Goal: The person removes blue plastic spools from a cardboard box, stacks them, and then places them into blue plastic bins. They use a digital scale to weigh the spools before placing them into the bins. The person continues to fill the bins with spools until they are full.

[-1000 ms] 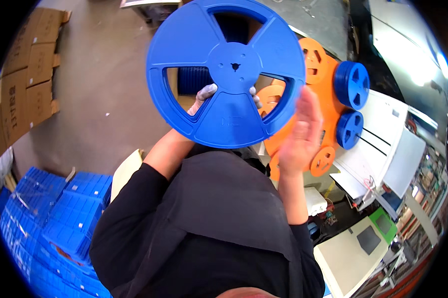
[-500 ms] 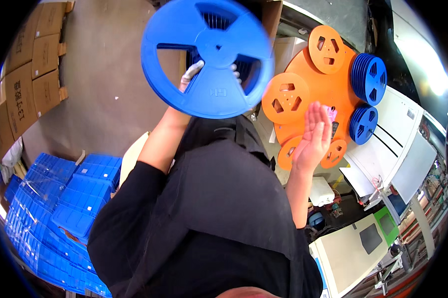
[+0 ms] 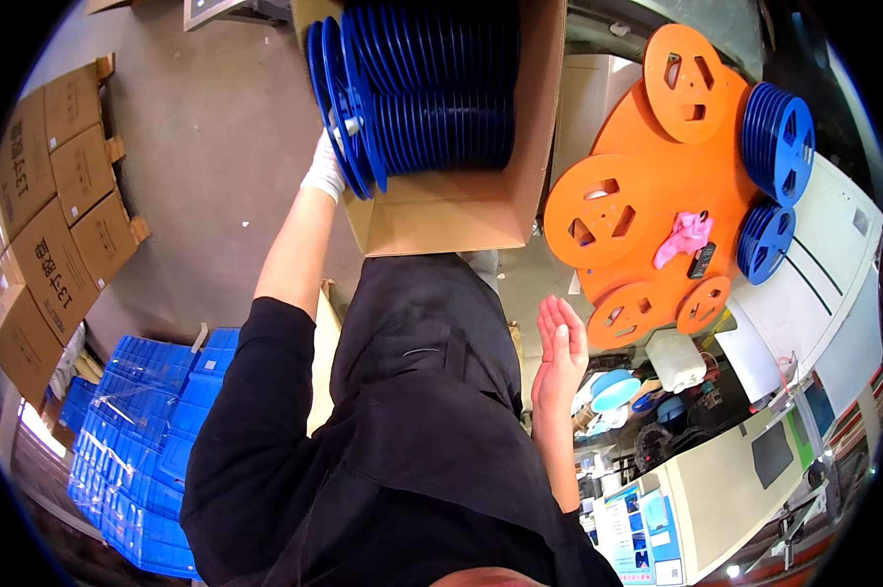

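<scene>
My left hand [image 3: 326, 168], in a white glove, is closed on a blue plastic reel [image 3: 326, 93], its fingers showing between the flanges. That reel stands on edge at the left side of an open cardboard box [image 3: 451, 223]. Inside the box, two rows of blue reels [image 3: 441, 132] are packed upright, side by side; the far row runs into shadow. Bare and empty, my right hand [image 3: 561, 352] is held up at my right side, fingers stretched out, nearest to the orange turntable [image 3: 622, 117] but apart from it.
Round the turntable's rim sit orange discs with cut-outs [image 3: 586, 210] and two stacks of blue reels [image 3: 792, 147]. A pink cloth [image 3: 686, 240] and a black handheld device [image 3: 701, 260] lie on it. Blue crates [image 3: 133, 450] and stacked cartons [image 3: 45, 201] stand left; a beige machine [image 3: 735, 479] stands lower right.
The blue reel in my left hand has gone from facing me to standing on edge at the box, which has come into view. My right hand has moved lower and left, still open.
</scene>
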### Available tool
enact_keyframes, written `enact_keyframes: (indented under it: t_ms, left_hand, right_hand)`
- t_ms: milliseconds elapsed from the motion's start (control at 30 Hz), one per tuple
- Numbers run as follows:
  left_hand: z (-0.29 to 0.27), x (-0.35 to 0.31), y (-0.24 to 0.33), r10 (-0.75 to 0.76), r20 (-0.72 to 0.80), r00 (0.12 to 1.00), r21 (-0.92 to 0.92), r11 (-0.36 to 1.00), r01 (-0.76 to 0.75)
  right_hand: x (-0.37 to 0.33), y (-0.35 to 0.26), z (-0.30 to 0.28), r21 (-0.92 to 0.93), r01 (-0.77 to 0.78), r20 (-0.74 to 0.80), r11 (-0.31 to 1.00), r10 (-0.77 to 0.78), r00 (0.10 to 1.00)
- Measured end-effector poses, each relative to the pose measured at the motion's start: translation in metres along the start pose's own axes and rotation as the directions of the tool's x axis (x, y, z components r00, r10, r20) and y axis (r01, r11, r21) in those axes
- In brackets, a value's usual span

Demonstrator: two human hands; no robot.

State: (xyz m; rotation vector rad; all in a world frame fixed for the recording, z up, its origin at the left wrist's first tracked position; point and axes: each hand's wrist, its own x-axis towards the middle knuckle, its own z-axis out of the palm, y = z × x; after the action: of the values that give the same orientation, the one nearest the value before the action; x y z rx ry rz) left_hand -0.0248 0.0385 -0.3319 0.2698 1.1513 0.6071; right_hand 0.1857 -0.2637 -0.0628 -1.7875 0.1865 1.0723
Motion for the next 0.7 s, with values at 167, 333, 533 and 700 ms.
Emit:
enact_keyframes:
  t_ms: [167, 333, 533, 700]
  left_hand:
    - [0.03, 0.017, 0.027, 0.004, -0.076, 0.997, 0.085, 0.996, 0.002]
    - [0.025, 0.045, 0.029, -0.032, -0.057, 0.998, 0.143, 0.989, 0.04]
    - [0.018, 0.064, 0.023, -0.077, -0.047, 0.996, 0.165, 0.983, 0.084]
    - [0.003, 0.082, 0.017, -0.197, 0.013, 0.98, 0.074, 0.978, 0.196]
  right_hand:
    - [0.001, 0.006, 0.008, 0.017, -0.053, -0.033, 0.998, 0.054, 0.998]
    - [0.002, 0.01, 0.006, 0.047, -0.062, -0.04, 0.997, 0.064, 0.997]
    - [0.003, 0.021, 0.003, 0.076, -0.069, -0.049, 0.995, 0.073, 0.996]
    - [-0.004, 0.028, -0.002, 0.095, -0.083, -0.062, 0.992, 0.089, 0.994]
